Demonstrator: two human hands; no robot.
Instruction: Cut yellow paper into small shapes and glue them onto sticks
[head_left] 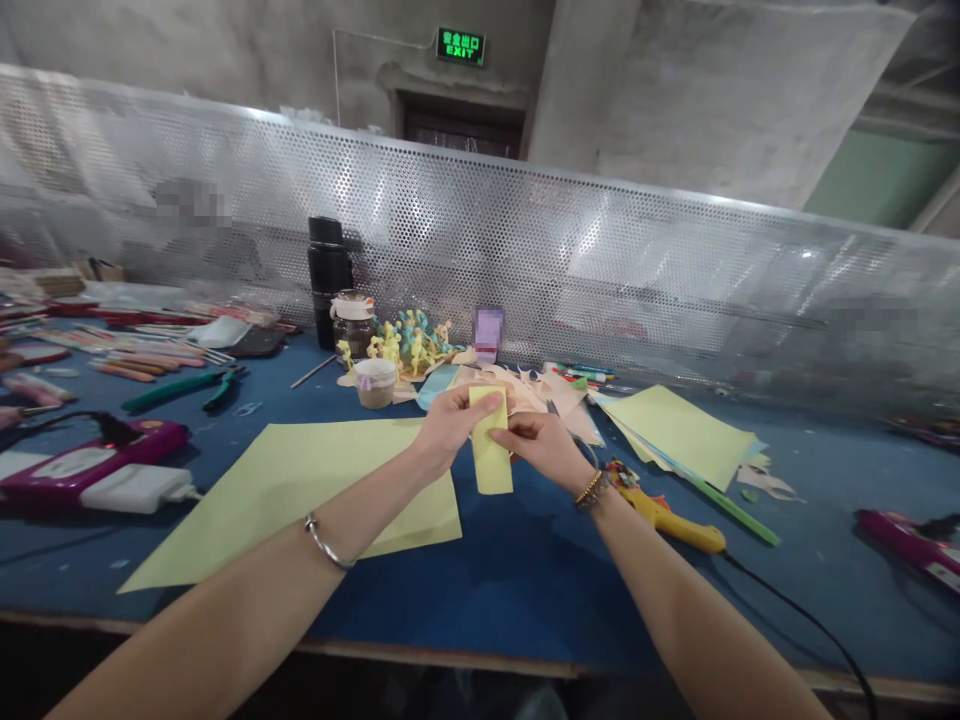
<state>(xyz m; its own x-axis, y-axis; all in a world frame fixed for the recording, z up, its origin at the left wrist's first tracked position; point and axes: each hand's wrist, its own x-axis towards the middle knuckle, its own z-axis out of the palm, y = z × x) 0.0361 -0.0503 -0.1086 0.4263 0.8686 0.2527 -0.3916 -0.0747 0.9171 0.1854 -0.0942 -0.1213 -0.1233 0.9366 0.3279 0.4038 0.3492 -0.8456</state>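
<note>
Above the blue table, both hands hold a narrow strip of folded-looking yellow paper [492,468] upright. My left hand [448,425] pinches its upper part, the thumb lying across the front. From the other side my right hand [546,445] grips the strip's edge, thumb and fingers closed on it. The fingers behind the paper are hidden. Below my left forearm lies a large yellow paper sheet [300,470]. Just beyond the hands are peach paper scraps [525,385] and a small cup [375,384].
A yellow glue gun [679,525] with a trailing cord lies right of my right wrist, near stacked coloured paper [682,430]. Yellow and blue paper flowers [409,340], a black flask [327,280] and a phone [488,335] stand behind. Green pliers [176,390] and a purple power strip [97,465] lie left.
</note>
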